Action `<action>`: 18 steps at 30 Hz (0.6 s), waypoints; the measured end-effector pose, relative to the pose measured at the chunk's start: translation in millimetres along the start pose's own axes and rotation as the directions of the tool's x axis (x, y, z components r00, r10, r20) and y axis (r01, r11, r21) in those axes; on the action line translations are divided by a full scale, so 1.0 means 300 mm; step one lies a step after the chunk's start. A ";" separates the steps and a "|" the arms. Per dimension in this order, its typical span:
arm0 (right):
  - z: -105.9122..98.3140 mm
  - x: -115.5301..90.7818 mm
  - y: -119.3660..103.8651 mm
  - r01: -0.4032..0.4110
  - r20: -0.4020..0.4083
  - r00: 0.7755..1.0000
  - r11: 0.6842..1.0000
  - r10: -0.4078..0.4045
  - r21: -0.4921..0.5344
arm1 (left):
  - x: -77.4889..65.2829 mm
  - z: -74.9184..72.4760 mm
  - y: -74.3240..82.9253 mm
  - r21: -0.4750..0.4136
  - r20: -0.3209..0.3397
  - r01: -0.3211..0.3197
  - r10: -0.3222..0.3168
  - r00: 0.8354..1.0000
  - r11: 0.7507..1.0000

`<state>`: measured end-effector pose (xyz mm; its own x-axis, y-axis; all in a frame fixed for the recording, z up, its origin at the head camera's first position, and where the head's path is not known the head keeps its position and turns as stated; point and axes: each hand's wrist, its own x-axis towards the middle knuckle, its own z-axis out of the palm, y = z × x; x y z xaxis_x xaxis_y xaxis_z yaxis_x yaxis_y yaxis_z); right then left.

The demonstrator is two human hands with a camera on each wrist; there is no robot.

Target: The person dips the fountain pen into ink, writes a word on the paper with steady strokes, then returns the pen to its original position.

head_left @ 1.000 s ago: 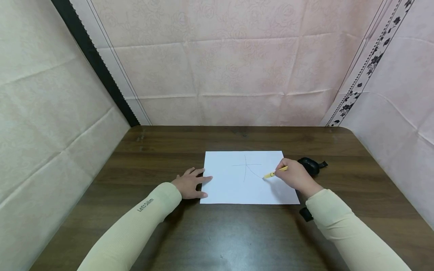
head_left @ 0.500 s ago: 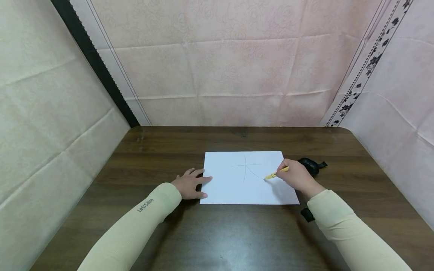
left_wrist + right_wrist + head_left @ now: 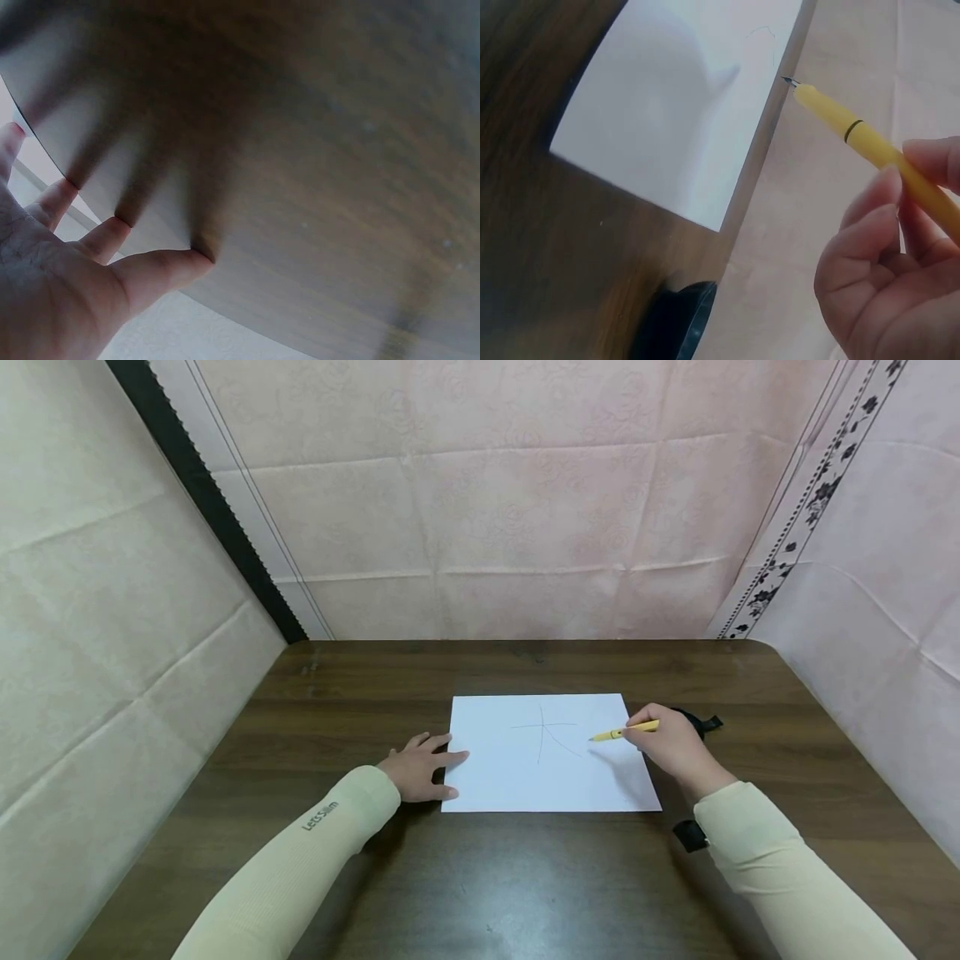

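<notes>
A white sheet of paper lies on the wooden table, bearing thin drawn lines: a cross and a slanting stroke down to the right. My right hand pinches a yellow fountain pen between thumb and fingers. Its metal nib stands off the sheet in the right wrist view, right of the drawn lines in the head view. My left hand rests with spread fingers at the sheet's left edge, the fingertips overlapping it. In the left wrist view its thumb is extended.
A black rounded object with a short tab lies behind my right hand, partly hidden. At the right cuff is a small black block. Pale patterned cloth hangs behind the table and on both sides.
My right hand has moved right and slightly away from me, lifting the pen from the end of the slanting stroke. The left hand and the sheet have stayed in place.
</notes>
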<state>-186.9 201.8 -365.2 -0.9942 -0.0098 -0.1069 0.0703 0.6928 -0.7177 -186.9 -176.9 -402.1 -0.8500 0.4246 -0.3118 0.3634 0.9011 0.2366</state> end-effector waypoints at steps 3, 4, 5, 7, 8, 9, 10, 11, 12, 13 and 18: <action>-0.009 0.002 0.009 -0.019 -0.013 1.000 1.000 0.019 0.021 | -0.004 -0.005 0.003 -0.006 0.002 -0.001 0.001 1.000 1.000; -0.012 0.002 0.012 -0.024 -0.016 1.000 0.999 0.024 0.027 | -0.005 -0.005 0.003 -0.007 0.004 0.000 0.000 1.000 1.000; -0.014 0.003 0.015 -0.027 -0.019 0.999 0.999 0.027 0.035 | -0.004 -0.005 0.003 -0.006 0.003 -0.001 0.001 1.000 1.000; -0.019 0.006 0.020 -0.033 -0.021 0.999 0.998 0.034 0.053 | -0.001 -0.003 0.001 -0.003 0.000 -0.004 0.004 1.000 1.000; -0.022 0.006 0.023 -0.033 -0.024 0.999 0.998 0.034 0.059 | 0.002 0.000 -0.001 0.002 0.001 -0.002 0.002 1.000 1.000; -0.024 0.007 0.025 -0.032 -0.027 0.999 0.997 0.034 0.067 | 0.004 0.002 -0.003 0.003 -0.003 -0.004 0.004 1.000 1.000; -0.027 0.008 0.027 -0.029 -0.032 0.999 0.997 0.032 0.073 | 0.005 0.003 -0.005 0.004 -0.005 -0.005 0.005 1.000 1.000; -0.029 0.008 0.029 -0.026 -0.037 0.999 0.997 0.029 0.077 | 0.006 0.004 -0.006 0.006 -0.008 -0.007 0.007 1.000 1.000; -0.032 0.008 0.031 -0.024 -0.041 0.999 0.996 0.028 0.081 | 0.007 0.005 -0.007 0.006 -0.009 -0.008 0.008 1.000 1.000; -0.035 0.009 0.035 -0.022 -0.046 0.999 0.996 0.026 0.084 | 0.007 0.006 -0.007 0.004 -0.010 -0.008 0.008 1.000 1.000; -0.049 0.010 0.051 -0.018 -0.066 0.998 0.996 0.024 0.090 | 0.005 0.003 -0.004 -0.005 -0.007 -0.005 0.005 1.000 1.000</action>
<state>-190.1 223.1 -366.5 -0.9954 0.0542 -0.0785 0.0951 0.6253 -0.7746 -188.2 -177.4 -403.8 -0.8511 0.4281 -0.3038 0.3656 0.8987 0.2423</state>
